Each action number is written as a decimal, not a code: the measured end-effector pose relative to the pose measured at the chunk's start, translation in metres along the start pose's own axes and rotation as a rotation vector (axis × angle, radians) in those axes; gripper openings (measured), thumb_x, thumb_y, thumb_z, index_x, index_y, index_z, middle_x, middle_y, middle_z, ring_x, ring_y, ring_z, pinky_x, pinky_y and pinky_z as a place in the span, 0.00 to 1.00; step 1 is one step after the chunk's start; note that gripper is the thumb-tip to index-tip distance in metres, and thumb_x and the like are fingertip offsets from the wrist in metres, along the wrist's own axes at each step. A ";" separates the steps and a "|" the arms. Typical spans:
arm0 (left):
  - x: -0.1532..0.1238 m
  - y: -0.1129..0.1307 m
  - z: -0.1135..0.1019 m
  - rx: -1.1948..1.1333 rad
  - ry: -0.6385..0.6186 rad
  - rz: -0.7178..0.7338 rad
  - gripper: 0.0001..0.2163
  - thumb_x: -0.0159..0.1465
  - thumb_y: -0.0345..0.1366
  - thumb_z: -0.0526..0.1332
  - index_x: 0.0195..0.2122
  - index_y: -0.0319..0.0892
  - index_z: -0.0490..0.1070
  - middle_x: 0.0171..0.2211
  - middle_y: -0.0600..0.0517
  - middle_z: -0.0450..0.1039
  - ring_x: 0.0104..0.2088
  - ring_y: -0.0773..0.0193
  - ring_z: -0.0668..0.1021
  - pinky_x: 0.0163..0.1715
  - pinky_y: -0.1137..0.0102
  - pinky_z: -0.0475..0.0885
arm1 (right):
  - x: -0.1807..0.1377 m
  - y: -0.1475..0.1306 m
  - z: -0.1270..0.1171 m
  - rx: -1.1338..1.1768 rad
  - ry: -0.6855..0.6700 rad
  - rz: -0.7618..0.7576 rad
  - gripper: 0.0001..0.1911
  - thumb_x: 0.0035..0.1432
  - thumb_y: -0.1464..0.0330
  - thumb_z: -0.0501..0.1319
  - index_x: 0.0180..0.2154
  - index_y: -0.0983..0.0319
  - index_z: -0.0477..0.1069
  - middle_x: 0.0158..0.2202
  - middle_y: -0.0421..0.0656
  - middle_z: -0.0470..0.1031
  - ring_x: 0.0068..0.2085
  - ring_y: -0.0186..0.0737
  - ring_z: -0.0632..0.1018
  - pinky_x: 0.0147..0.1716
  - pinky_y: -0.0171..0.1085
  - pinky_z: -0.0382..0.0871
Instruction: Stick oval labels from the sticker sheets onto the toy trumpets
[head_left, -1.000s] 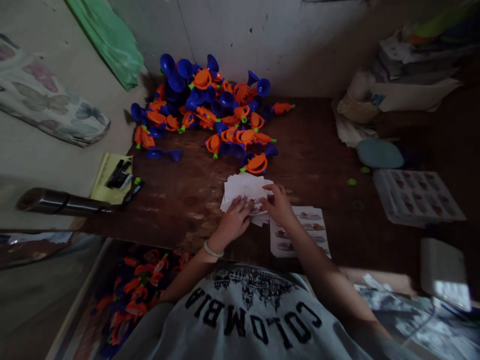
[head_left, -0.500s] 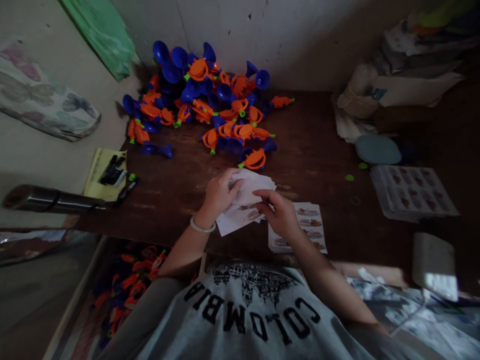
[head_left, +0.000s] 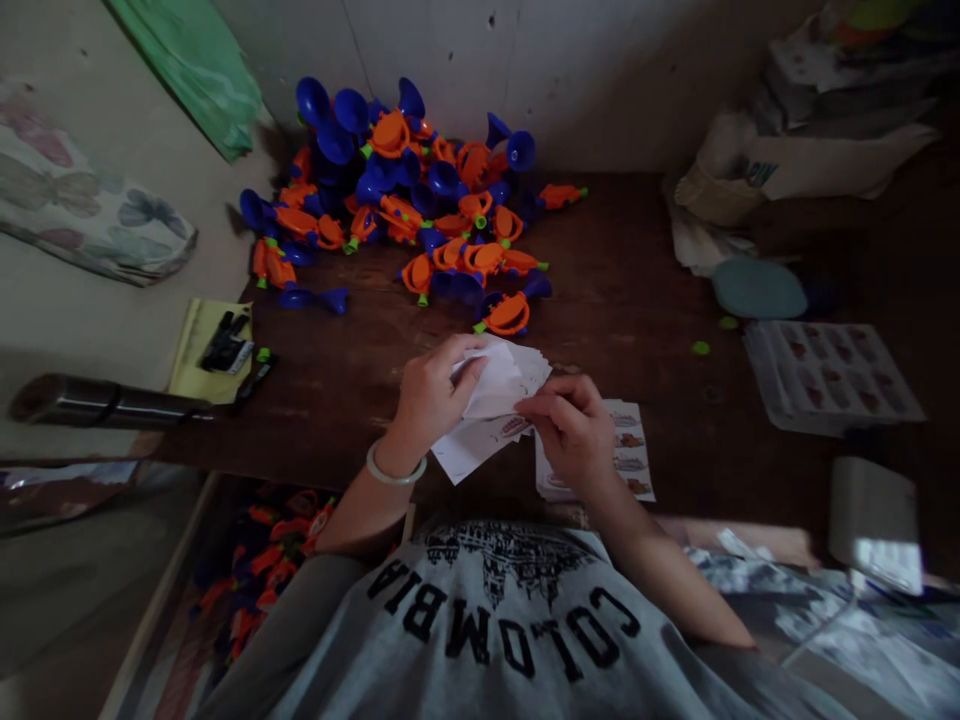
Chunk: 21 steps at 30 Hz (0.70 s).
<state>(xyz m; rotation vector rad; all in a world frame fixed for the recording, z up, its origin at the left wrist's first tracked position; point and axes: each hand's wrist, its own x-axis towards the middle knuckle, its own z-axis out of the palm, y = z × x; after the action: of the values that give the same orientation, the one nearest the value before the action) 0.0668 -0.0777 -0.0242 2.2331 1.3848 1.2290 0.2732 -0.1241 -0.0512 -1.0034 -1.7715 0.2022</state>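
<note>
Pinching thin white paper sheets (head_left: 491,388) with left hand (head_left: 431,393) and right hand (head_left: 581,435) over the dark-brown wooden table (head_left: 615,300), I should work slowly, keeping their edges flat to avoid creasing.

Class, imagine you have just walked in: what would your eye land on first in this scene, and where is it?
Most likely the bright heap of blue and orange toy trumpets at the back of the dark table. Next come the loose white papers nearer the person, with the left hand and right hand on them. More orange and blue toys show below the table's front edge, at the lower left.
</note>
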 end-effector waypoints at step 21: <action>-0.001 0.021 -0.014 -0.036 0.106 0.036 0.06 0.70 0.30 0.65 0.47 0.43 0.79 0.41 0.52 0.87 0.36 0.68 0.85 0.36 0.75 0.78 | 0.001 -0.011 -0.002 0.069 -0.101 0.187 0.10 0.66 0.73 0.66 0.47 0.55 0.80 0.39 0.40 0.86 0.39 0.40 0.85 0.37 0.37 0.81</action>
<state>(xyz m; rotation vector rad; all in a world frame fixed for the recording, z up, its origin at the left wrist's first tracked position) 0.0692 -0.0923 -0.0041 2.2075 1.3536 1.3917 0.2694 -0.1313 -0.0436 -1.1262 -1.7486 0.4353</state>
